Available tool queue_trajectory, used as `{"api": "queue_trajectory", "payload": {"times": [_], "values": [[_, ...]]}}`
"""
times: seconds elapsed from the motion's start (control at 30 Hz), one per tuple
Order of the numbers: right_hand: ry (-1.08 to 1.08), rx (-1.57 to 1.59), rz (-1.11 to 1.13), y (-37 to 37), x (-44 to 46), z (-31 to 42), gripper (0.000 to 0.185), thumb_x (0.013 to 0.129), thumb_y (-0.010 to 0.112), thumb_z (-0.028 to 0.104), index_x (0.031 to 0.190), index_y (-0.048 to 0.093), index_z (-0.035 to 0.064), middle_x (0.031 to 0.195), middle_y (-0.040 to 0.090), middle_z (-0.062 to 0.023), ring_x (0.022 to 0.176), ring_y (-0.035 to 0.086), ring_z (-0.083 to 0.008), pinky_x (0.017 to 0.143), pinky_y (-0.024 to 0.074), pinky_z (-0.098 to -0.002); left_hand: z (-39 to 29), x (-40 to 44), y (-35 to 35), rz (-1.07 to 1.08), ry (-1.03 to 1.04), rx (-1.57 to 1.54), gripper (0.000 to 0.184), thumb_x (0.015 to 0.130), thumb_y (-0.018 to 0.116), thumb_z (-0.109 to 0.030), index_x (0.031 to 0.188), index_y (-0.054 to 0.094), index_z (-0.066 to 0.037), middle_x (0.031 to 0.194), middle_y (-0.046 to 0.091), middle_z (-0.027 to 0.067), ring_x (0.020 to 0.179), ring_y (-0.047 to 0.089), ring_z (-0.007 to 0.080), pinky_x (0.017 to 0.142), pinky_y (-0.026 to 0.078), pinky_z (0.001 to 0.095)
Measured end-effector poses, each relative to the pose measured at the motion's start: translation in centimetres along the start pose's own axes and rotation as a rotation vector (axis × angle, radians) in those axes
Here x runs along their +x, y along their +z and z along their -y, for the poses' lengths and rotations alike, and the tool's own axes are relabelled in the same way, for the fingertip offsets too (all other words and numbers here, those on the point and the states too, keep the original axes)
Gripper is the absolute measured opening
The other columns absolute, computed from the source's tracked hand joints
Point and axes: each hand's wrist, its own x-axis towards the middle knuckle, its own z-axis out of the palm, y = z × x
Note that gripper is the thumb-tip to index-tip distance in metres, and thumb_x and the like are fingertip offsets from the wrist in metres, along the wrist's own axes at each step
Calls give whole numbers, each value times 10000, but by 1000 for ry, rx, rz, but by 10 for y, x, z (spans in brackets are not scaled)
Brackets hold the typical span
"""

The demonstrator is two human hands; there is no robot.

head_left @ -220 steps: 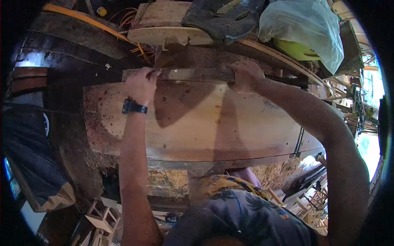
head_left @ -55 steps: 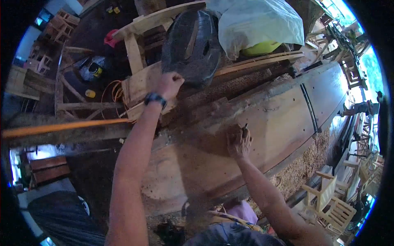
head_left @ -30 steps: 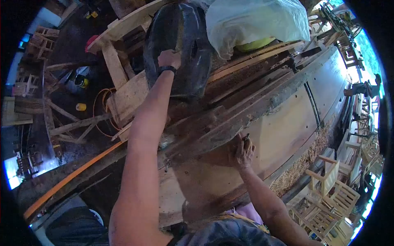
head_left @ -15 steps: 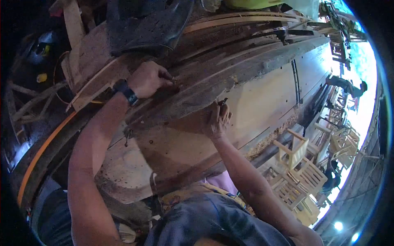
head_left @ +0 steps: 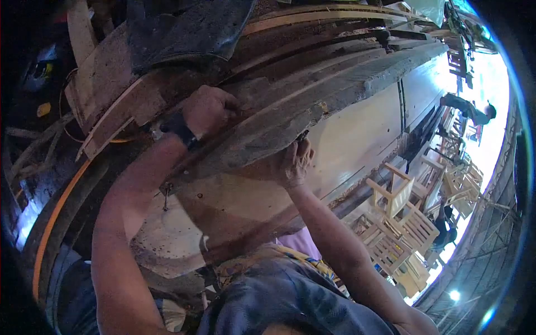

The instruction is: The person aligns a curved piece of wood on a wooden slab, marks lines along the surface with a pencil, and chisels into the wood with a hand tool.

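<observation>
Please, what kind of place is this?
It is probably a woodworking workshop. Unpainted wooden furniture is crowded together on one side, long wood strips lie on the other, and a large wooden panel is between them.

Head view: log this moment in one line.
left hand: curled near weathered plank, contents hidden | right hand: on pale panel, small dark item at fingertips | wooden furniture beyond

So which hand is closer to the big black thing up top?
Left. The left hand is just below the black thing in the picture. The right hand is farther away, lower and to the right, on the pale board.
</observation>
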Motion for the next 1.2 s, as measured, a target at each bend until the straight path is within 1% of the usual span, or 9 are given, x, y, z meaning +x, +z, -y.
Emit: {"api": "queue_trajectory", "payload": {"times": [0.33, 0.43, 0.53, 0.63, 0.73, 0.83, 1.03, 1.13, 1.2], "values": [[-12, -19, -62, -2, 2, 6, 684, 808, 679, 413, 1342, 444, 56, 1217, 459, -278, 1116, 462, -437, 911, 354, -559, -7, -7, 9, -114, 122, 11, 211, 706, 727, -158, 908, 760, -109, 832, 682, 148, 783, 646, 348, 709, 527, 439], [4, -31, -63, 1, 3, 7, 588, 709, 674, 286, 1160, 445, -13, 1261, 435, -305, 1096, 457, -485, 858, 347, -557, -11, -9, 8, -148, 173, 51, 194, 712, 726, -163, 896, 763, -114, 818, 668, 146, 776, 642, 346, 701, 524, 433], [19, 5, -23, -4, 4, 8, 598, 718, 670, 290, 1168, 438, -28, 1243, 441, -303, 1098, 452, -483, 860, 344, -568, -4, -9, 14, -231, 233, 93, 194, 707, 726, -170, 890, 766, -121, 803, 655, 141, 775, 638, 340, 686, 522, 423], [-1, -20, -65, -9, 4, 12, 659, 816, 674, 400, 1335, 454, 59, 1202, 476, -250, 1119, 464, -427, 902, 359, -551, -9, -8, 9, -144, 194, 38, 195, 707, 729, -181, 891, 767, -127, 804, 650, 141, 785, 636, 337, 690, 515, 421], [-21, -30, -96, -5, 4, 10, 633, 819, 674, 382, 1329, 461, 71, 1185, 486, -248, 1114, 468, -425, 893, 362, -543, -11, -9, 9, -120, 208, 59, 256, 675, 676, -133, 918, 758, -127, 813, 632, 161, 799, 623, 349, 728, 517, 454], [-3, -26, -13, -2, 5, 7, 674, 740, 689, 343, 1227, 422, -39, 1269, 419, -299, 1113, 441, -473, 900, 337, -589, -13, -12, 11, -157, 168, 55, 266, 673, 678, -128, 926, 758, -130, 821, 630, 162, 796, 620, 355, 732, 516, 454], [45, -17, -48, -6, 4, 12, 564, 748, 681, 333, 1171, 461, 31, 1201, 457, -280, 1088, 449, -464, 872, 348, -572, -8, -9, 15, -161, 214, 41, 266, 667, 681, -116, 922, 758, -117, 832, 636, 159, 800, 617, 367, 740, 518, 447], [10, -13, -5, -10, 5, 10, 649, 823, 668, 376, 1359, 456, 77, 1194, 467, -274, 1108, 471, -436, 907, 358, -545, -10, -11, 13, -145, 207, 98, 267, 664, 682, -108, 921, 758, -108, 827, 645, 160, 806, 624, 362, 755, 519, 441], [16, 10, -3, -9, 5, 9, 648, 824, 664, 375, 1358, 457, 72, 1206, 470, -275, 1116, 469, -433, 913, 358, -542, -15, -10, 12, -108, 155, 71, 264, 662, 687, -109, 916, 757, -105, 821, 651, 165, 810, 630, 357, 754, 520, 444]]}}
